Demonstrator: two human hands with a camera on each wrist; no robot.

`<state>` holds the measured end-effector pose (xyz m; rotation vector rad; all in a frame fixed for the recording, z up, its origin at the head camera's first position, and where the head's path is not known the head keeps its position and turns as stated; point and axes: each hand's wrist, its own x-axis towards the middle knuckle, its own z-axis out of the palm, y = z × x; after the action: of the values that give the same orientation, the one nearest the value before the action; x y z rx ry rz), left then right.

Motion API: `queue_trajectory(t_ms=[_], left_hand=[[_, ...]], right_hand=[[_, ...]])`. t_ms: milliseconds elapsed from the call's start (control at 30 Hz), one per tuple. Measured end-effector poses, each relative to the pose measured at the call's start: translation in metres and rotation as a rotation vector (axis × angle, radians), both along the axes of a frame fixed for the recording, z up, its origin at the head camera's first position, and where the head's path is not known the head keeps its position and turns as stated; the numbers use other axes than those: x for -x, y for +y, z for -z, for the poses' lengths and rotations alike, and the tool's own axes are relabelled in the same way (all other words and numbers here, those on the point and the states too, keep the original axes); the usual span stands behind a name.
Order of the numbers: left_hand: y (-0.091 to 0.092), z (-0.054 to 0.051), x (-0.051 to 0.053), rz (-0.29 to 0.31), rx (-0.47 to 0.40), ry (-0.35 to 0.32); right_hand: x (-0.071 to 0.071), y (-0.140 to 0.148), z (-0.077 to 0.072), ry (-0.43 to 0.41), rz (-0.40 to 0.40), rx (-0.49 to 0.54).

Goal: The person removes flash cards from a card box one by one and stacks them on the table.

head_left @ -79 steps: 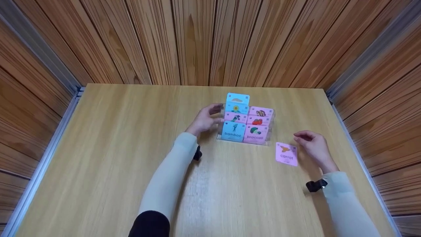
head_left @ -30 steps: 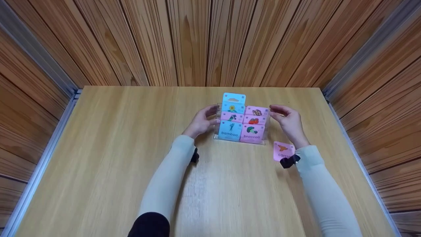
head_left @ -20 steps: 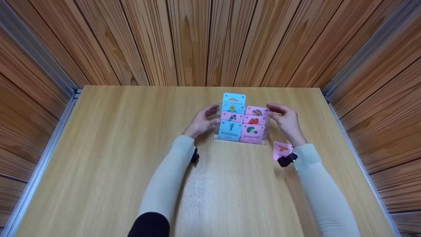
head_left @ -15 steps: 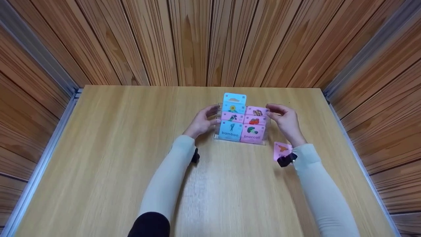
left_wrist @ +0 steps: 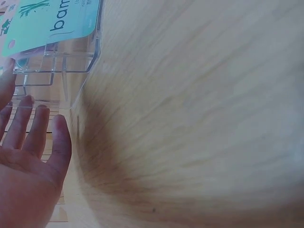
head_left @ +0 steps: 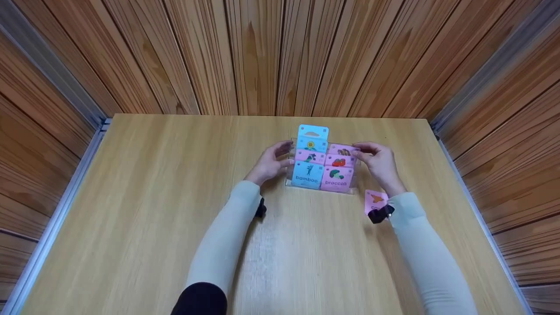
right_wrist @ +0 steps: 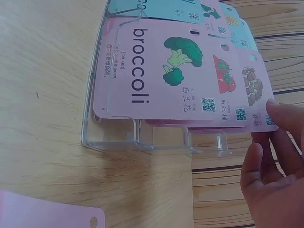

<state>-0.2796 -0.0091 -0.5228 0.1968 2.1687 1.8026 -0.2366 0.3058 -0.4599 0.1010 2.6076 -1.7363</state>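
A clear stepped card stand point(head_left: 319, 189) holds picture cards in two columns. Its left column shows a bamboo card point(head_left: 307, 177), a pink card point(head_left: 302, 156), a sunflower card point(head_left: 320, 145) and a taller blue card point(head_left: 313, 130). On the right are a broccoli card point(right_wrist: 142, 71), a tomato card point(right_wrist: 223, 90) and a mushroom card point(right_wrist: 259, 102). My left hand point(head_left: 267, 164) touches the stand's left side with fingers extended. At the back right, my right hand point(head_left: 383, 166) pinches the mushroom card's outer corner between thumb and fingers.
A pink carrot card point(head_left: 374, 199) lies flat on the wooden table point(head_left: 153, 210), partly hidden under the right wrist's black camera point(head_left: 380, 214). Wooden plank walls point(head_left: 253, 57) rise behind the table and on both sides.
My right hand has moved from beside the carrot card up and left to the mushroom card and taken hold of it. That card has tilted slightly. My left hand stays at the stand.
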Motion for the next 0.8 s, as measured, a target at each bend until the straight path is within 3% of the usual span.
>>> queue_trajectory(t_ms=[800], left_hand=[[0.0001,0.0021,0.0010,0.005,-0.016,-0.003]], right_hand=[[0.0021,0.0012,-0.0017,-0.014,0.024,-0.026]])
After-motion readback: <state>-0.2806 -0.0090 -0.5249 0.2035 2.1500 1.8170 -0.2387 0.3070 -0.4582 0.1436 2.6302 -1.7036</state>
